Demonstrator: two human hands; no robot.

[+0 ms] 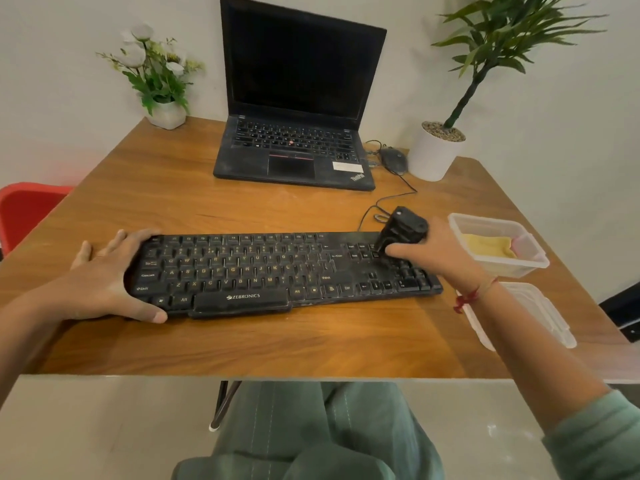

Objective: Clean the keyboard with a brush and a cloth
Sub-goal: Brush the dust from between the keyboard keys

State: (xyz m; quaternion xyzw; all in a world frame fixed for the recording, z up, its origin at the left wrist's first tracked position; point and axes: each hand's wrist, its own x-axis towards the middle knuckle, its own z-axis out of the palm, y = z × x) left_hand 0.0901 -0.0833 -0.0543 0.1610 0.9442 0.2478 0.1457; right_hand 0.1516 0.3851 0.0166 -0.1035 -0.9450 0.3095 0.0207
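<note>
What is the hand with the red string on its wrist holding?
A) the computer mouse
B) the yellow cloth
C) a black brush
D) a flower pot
C: the right hand grips the black brush, which is pressed on the right end of the keyboard.

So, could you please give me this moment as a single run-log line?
phase: brush | right hand: grips brush on keyboard right end | left hand: holds keyboard left end | cloth: in container
</note>
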